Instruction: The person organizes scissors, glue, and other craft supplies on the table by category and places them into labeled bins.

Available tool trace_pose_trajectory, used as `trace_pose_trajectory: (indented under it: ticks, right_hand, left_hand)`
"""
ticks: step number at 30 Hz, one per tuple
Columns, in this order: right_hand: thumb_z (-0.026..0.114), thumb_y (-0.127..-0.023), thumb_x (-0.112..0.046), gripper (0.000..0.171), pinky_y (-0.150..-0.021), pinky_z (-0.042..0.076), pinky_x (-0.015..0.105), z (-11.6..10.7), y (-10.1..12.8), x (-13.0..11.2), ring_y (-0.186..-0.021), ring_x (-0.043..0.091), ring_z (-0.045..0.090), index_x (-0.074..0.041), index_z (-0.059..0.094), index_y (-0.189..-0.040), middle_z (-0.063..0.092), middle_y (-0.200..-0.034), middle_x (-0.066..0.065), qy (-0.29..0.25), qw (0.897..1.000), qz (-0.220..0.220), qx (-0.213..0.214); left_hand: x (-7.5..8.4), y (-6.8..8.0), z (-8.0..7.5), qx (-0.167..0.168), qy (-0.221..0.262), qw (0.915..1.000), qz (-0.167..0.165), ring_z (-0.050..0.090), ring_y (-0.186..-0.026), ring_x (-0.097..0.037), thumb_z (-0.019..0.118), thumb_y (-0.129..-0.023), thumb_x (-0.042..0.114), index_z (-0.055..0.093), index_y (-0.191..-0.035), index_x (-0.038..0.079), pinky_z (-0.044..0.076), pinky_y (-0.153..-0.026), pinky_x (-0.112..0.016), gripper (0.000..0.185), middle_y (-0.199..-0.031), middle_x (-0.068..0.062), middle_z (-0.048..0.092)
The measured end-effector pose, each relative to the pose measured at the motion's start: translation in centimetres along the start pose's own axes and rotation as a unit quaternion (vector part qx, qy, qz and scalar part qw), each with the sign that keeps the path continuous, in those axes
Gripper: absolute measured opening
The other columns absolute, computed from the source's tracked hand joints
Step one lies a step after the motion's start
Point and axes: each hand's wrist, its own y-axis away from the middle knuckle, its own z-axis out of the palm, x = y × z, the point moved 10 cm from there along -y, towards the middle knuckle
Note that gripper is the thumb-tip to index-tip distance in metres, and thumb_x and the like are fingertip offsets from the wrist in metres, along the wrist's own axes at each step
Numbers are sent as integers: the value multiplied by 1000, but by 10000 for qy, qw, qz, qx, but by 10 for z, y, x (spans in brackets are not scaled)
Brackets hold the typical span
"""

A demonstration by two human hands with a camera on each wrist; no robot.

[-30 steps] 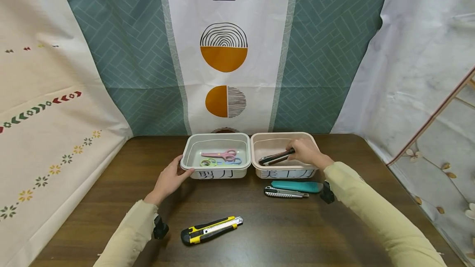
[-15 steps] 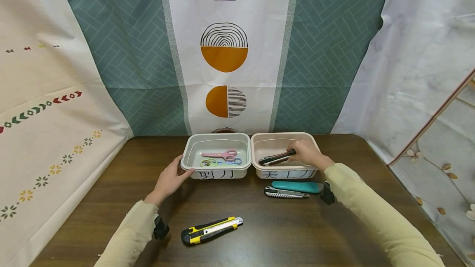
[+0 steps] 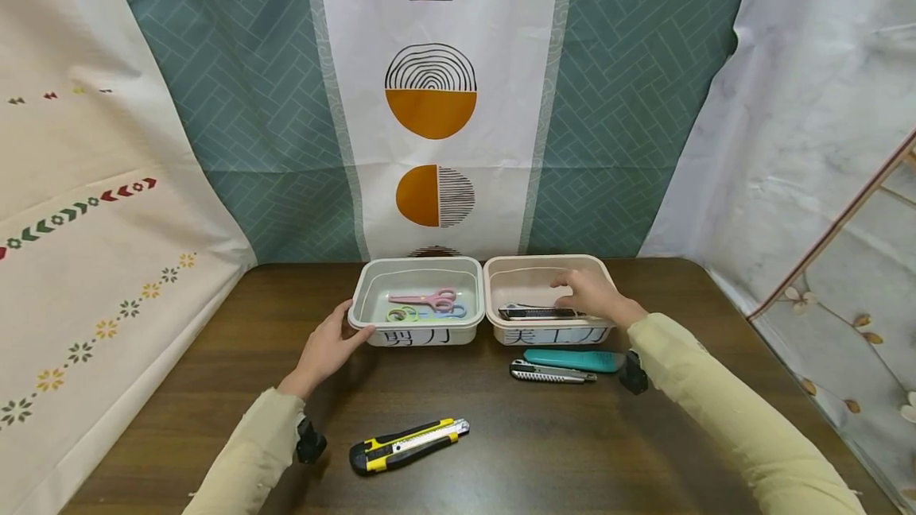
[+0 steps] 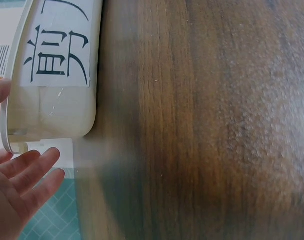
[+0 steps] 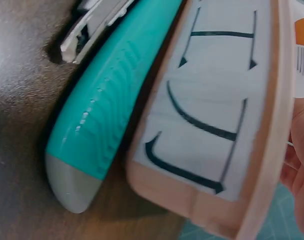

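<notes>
My left hand (image 3: 331,346) rests at the front left corner of the pale grey-green bin (image 3: 458,332). Its thumb touches the front rim, while the other fingers stretch loosely along the side, as the left wrist view shows. Pink scissors (image 3: 422,300) and further scissors with green and blue handles lie inside that bin. Over the beige-pink bin (image 3: 494,264) hovers my right hand (image 3: 590,292), thumb and fingers apart with nothing between them. Below it a black utility knife (image 3: 537,313) lies on the bin's floor, its right end hidden by the hand.
A teal utility knife (image 3: 572,360) and a silver utility knife (image 3: 551,372) lie just in front of the right bin. Nearer the person lies a yellow-and-black utility knife (image 3: 409,445) on the brown table (image 3: 544,451). Patterned cloths hang behind and beside the table.
My right hand has let go of the black utility knife, which now lies flat in the beige-pink bin, and its fingers have spread. The left hand has stayed in place.
</notes>
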Motion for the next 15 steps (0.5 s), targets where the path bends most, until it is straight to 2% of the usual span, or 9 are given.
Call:
trace_pose_trajectory:
  ticks: [9, 12, 15]
  right_hand:
    - [76, -72, -21, 34, -72, 49, 38, -26, -1, -25, -83, 24, 64, -2, 68, -99, 67, -97, 10, 431, 9974, -293, 499]
    - [74, -74, -26, 34, -73, 49, 37, -27, -2, -33, -84, 23, 63, -3, 68, -98, 67, -96, 9, 436, 9972, -376, 480]
    - [72, -76, -26, 35, -76, 48, 38, -25, -2, -38, -89, 24, 62, -2, 67, -101, 67, -99, 11, 197, 9987, -337, 322]
  left_hand:
    - [0, -2, 0, 36, -20, 10000, 86, 58, -100, -31, 60, -84, 45, 32, -136, 1, 46, -81, -47, 74, -120, -21, 53]
    - [0, -2, 0, 15, -53, 10000, 64, 57, -100, -31, 60, -84, 45, 33, -136, 0, 45, -81, -48, 73, -120, -21, 53]
    - [1, -1, -1, -8, -81, 10000, 38, 57, -100, -31, 60, -84, 44, 33, -135, 0, 45, -81, -48, 73, -119, -21, 53]
